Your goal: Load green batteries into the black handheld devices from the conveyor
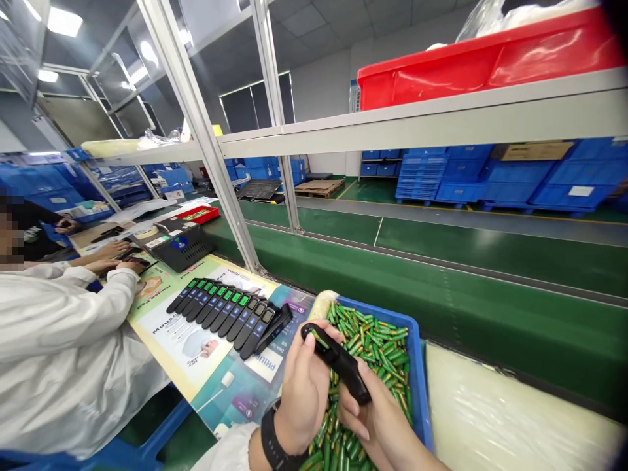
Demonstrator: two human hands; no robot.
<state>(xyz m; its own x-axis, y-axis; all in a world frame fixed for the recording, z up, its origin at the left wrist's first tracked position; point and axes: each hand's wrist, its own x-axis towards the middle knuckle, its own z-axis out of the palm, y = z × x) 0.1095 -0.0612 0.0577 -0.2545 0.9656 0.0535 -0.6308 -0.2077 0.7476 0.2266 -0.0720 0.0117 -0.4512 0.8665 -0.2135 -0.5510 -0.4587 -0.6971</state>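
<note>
A black handheld device [338, 360] is held slantwise between my two hands, over a blue bin [418, 366] of small green batteries [375, 333]. My left hand [301, 386], with a black band on its wrist, is closed around the device's upper end. There the thumb presses on a green piece, which looks like a battery, in a slot. Around the lower end, the fingers of my right hand [375, 412] are wrapped. Left of the bin lies a row of similar black devices [220, 311]. Several have lit green screens; the nearest ones look dark or grey.
A person in a white smock [63, 340] works at the left, hands near a black box [179, 245]. Metal uprights [201, 131] rise behind the table. Above is a shelf with a red bin [481, 59]. A green conveyor belt [367, 275] runs beyond; pale foam sheets [515, 412] lie right.
</note>
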